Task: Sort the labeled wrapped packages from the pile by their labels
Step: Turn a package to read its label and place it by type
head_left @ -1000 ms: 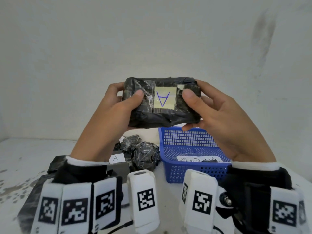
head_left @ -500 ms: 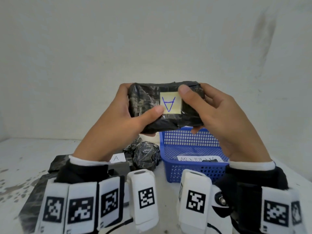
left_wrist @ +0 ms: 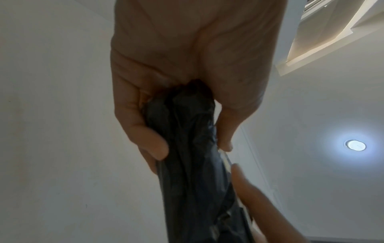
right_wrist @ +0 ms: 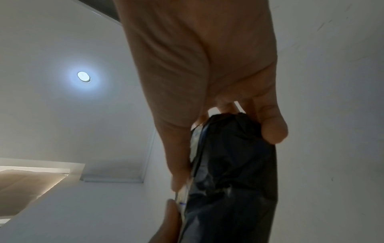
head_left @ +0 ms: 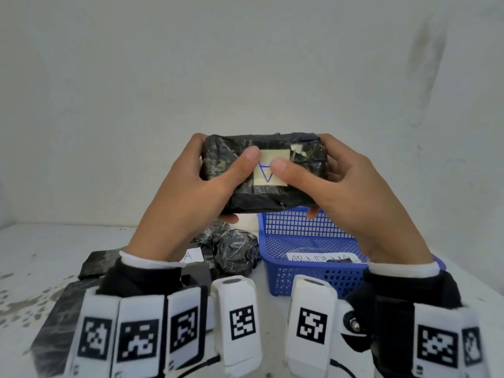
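A black wrapped package (head_left: 261,173) is held up in front of the wall, above the table. Its pale yellow label (head_left: 272,173) bears a blue letter A, seen upside down. My left hand (head_left: 201,184) grips its left end and my right hand (head_left: 346,184) its right end, both thumbs pressing on the label's face. In the left wrist view the package (left_wrist: 191,148) runs down from my palm; the right wrist view shows the package (right_wrist: 232,164) the same way. Below lies the pile of black wrapped packages (head_left: 234,249).
A blue mesh basket (head_left: 313,241) stands on the white table (head_left: 41,255) at the right, with a handwritten paper slip (head_left: 321,258) inside. A white card marked A (head_left: 192,255) lies by flat black packages (head_left: 95,261) at the left. A white wall rises behind.
The package has sunk a little and tilted its face toward me. Both thumbs slid inward from the label's sides until they meet over the letter.
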